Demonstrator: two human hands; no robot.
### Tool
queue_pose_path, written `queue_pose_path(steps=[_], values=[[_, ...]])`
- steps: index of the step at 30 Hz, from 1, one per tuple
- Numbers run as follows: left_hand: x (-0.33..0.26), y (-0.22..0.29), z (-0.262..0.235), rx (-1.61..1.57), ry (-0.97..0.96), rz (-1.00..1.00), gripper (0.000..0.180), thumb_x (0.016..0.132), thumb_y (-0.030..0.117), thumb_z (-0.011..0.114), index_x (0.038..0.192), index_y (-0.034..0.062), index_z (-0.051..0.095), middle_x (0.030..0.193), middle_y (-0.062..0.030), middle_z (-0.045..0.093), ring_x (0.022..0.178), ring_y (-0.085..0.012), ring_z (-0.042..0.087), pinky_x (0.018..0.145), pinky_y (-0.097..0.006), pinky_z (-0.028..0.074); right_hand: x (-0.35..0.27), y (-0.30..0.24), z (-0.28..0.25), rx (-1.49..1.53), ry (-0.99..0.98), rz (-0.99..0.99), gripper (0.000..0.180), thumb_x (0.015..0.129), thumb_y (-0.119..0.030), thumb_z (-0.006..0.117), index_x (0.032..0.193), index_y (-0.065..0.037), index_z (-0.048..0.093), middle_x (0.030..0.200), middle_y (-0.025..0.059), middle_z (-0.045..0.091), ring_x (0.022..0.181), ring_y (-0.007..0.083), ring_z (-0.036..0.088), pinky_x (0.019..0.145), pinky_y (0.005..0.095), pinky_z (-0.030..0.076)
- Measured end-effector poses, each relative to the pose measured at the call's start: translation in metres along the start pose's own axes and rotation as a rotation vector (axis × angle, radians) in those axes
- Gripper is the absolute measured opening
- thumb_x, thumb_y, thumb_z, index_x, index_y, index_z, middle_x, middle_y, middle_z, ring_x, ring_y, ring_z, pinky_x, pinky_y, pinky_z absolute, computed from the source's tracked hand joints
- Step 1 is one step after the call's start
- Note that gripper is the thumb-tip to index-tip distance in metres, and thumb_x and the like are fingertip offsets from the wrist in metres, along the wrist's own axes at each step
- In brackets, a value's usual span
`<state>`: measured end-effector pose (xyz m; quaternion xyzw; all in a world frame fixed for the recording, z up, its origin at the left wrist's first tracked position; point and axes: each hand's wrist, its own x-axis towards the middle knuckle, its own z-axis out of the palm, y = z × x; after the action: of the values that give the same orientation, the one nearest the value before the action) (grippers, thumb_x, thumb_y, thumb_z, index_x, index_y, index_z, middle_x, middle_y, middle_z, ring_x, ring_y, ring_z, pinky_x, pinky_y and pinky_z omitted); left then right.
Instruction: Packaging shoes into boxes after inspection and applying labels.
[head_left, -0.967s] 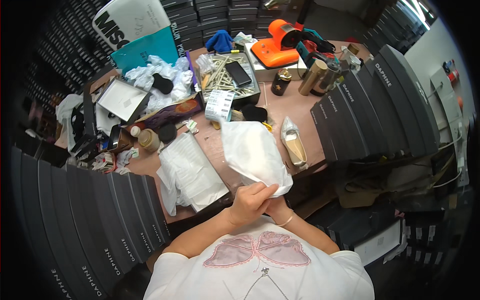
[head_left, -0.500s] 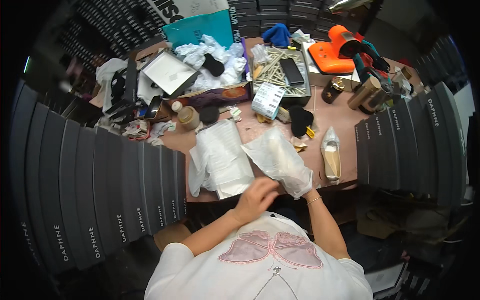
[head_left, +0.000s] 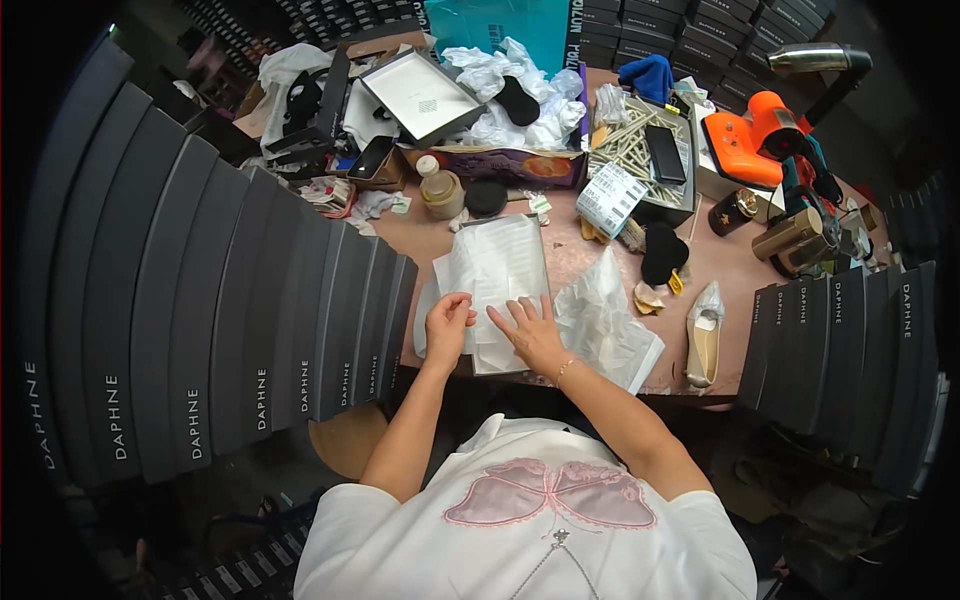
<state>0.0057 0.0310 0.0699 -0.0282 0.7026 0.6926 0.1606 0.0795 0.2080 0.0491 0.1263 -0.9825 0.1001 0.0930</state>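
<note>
My right hand (head_left: 535,338) lies with fingers spread on the white tissue paper (head_left: 493,262) that fills a shallow open box (head_left: 546,250) in front of me. By the box's left side, my left hand (head_left: 449,326) has its fingers curled in toward the thumb over the paper; what they pinch, if anything, is too small to make out. Right of the box rests a crumpled sheet of white wrapping paper (head_left: 608,325). Farther right, a single pointed flat shoe (head_left: 704,340) stands on the table, with silvery white stuffing at its toe.
Stacks of dark grey shoe boxes (head_left: 225,300) wall the left side, and another stack (head_left: 850,350) the right. Behind are a glue jar (head_left: 440,190), crumpled tissue (head_left: 545,110), a tray of thin sticks (head_left: 632,150) with a phone (head_left: 664,154), and an orange device (head_left: 742,148).
My right hand has come out of the white wrapping paper, which now lies on the table, and moved left onto the box's tissue. My left hand has moved forward to the box's left side.
</note>
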Motion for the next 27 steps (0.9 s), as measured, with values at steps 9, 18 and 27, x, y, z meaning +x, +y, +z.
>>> queue_pose_path(steps=[9, 18, 27], values=[[-0.015, -0.013, 0.009, 0.925, -0.357, 0.737, 0.043, 0.078, 0.007, 0.065, 0.117, -0.0049, 0.051, 0.107, -0.0227, 0.058, 0.075, -0.0339, 0.064, 0.071, -0.04, 0.054, -0.044, 0.065, -0.02, 1.037, 0.179, 0.93, 0.016, 0.089, -0.015, 0.058, 0.092, 0.0, 0.063, 0.079, 0.0007, 0.061, 0.066, 0.0082, 0.053, 0.055, 0.0261, 0.043], [0.045, -0.047, 0.051, 1.073, -0.345, 0.401, 0.039, 0.072, 0.002, 0.067, 0.109, -0.0013, 0.055, 0.098, -0.0218, 0.058, 0.082, -0.0371, 0.062, 0.067, -0.046, 0.052, -0.057, 0.039, -0.029, 1.182, 0.491, 0.966, 0.023, 0.088, -0.015, 0.058, 0.099, 0.005, 0.062, 0.087, 0.0068, 0.064, 0.078, 0.0148, 0.057, 0.07, 0.0296, 0.046], [0.037, 0.048, 0.004, 0.643, -0.333, 0.18, 0.028, 0.076, 0.013, 0.071, 0.099, -0.0018, 0.067, 0.072, -0.0107, 0.062, 0.069, -0.0188, 0.06, 0.064, -0.031, 0.047, -0.027, 0.04, -0.02, 0.927, 0.247, 0.742, 0.021, 0.085, -0.009, 0.054, 0.1, 0.003, 0.059, 0.087, 0.0135, 0.063, 0.081, 0.0247, 0.059, 0.073, 0.0344, 0.047]])
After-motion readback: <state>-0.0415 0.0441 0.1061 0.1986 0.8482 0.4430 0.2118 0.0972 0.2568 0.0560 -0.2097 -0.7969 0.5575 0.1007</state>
